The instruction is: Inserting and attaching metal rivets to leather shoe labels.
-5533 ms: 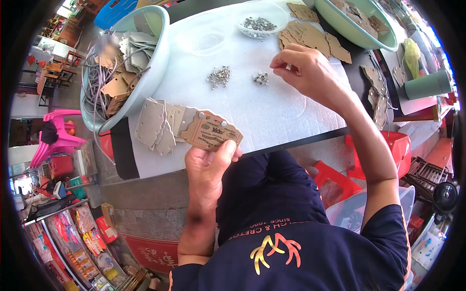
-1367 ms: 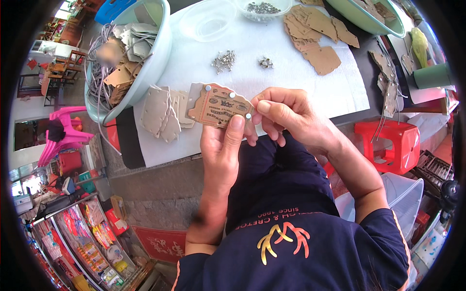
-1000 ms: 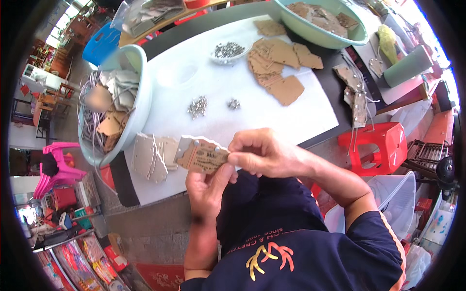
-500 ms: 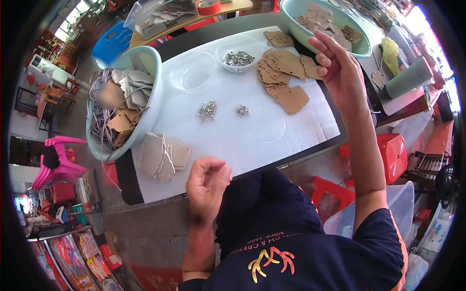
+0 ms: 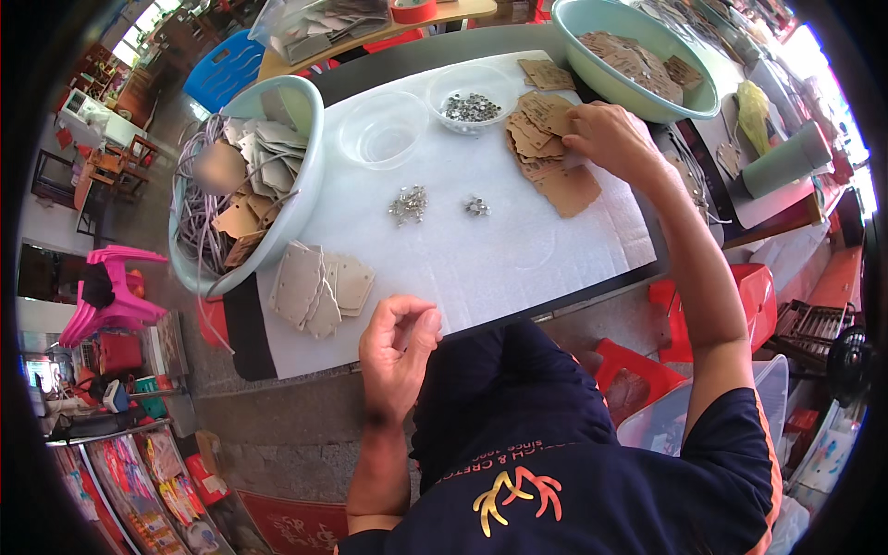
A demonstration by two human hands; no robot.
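Note:
My right hand (image 5: 615,139) reaches to the brown cardboard tags (image 5: 532,139) at the table's right, its fingers closed over one at the pile's right side. Some tags there overlap; one lies lower in the pile. My left hand (image 5: 396,356) hovers at the table's front edge, fingers curled in and thumb tip close to the index finger; whatever it might hold is hidden. Left of it lie pale grey tags (image 5: 301,287) with white string across them. Mid-table are two little heaps of silvery metal pieces, a larger one (image 5: 408,205) and a smaller one (image 5: 477,206).
Beyond the heaps stand a clear round bowl (image 5: 384,139) and another bowl (image 5: 499,97) with metal pieces in it. A pale blue basin (image 5: 310,120) of cords and tags sits left, a green basin (image 5: 708,102) of tags at back right. A green cylinder (image 5: 786,162) lies farther right.
My right hand has come down and left from above the far right edge onto the brown tags, its fingers closing. The left hand holds nearly the same pose. The view has shifted slightly.

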